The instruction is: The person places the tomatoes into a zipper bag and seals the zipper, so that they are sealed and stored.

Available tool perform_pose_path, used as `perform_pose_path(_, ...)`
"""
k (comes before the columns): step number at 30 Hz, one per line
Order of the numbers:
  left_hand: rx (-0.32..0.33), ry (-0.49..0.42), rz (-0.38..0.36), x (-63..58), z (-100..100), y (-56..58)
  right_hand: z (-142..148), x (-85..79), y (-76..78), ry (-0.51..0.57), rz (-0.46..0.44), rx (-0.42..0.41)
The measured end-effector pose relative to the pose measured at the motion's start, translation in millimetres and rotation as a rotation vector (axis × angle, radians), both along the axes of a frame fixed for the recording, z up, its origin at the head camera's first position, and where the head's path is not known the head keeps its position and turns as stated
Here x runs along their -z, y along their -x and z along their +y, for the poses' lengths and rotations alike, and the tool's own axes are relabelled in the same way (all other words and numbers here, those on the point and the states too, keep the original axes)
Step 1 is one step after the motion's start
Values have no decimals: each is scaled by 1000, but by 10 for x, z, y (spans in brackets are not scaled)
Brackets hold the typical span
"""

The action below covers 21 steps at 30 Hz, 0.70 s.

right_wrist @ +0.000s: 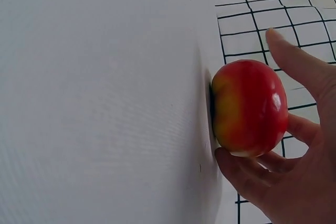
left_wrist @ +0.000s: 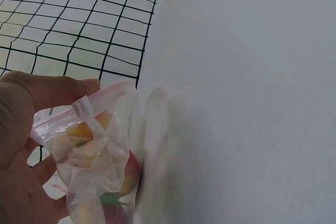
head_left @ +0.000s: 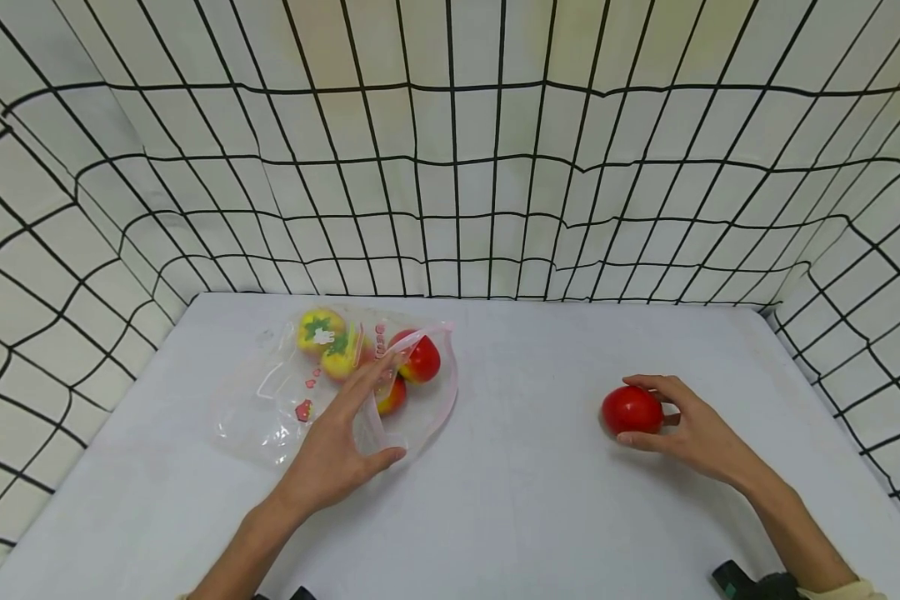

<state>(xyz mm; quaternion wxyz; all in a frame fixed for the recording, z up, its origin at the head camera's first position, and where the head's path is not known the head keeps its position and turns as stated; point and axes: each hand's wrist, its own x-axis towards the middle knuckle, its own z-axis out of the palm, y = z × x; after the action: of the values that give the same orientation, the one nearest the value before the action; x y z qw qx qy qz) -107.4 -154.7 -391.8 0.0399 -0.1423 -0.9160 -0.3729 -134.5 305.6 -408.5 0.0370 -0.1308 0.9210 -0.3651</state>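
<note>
A red tomato (head_left: pixel 632 410), yellow toward its underside, sits on the white table at the right. My right hand (head_left: pixel 693 429) spreads around it; in the right wrist view the thumb stands off its surface while fingertips (right_wrist: pixel 223 156) are right at its side. On the left lies a clear plastic bag (head_left: pixel 262 417) with a pink-edged mouth facing right. Inside it are several red and yellow tomatoes (head_left: pixel 420 360), some showing green leafy tops. My left hand (head_left: pixel 330 458) lies over the bag's mouth, fingers extended across the film and thumb held apart near the lower edge.
The white tabletop (head_left: pixel 510 500) stretches between the two hands. Black grid netting (head_left: pixel 457 167) over pale sheeting rises behind the table and along both sides. Dark wrist devices (head_left: pixel 757 582) show at the bottom edge.
</note>
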Motion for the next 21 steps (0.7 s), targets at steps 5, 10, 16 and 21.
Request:
perform_pose_path(5, 0, 2, 3, 2, -4, -1, 11, 10, -5, 33, -4, -17)
perform_pose_path(10, 1, 2, 5, 9, -9, -1, 16, 16, -11, 52, 7, -18)
perform_pose_path(16, 3, -2, 6, 8, -8, 4, 1, 9, -11, 52, 8, -6)
perform_pose_path(21, 7, -9, 5, 5, -9, 2, -23, 0, 1, 49, 1, 12)
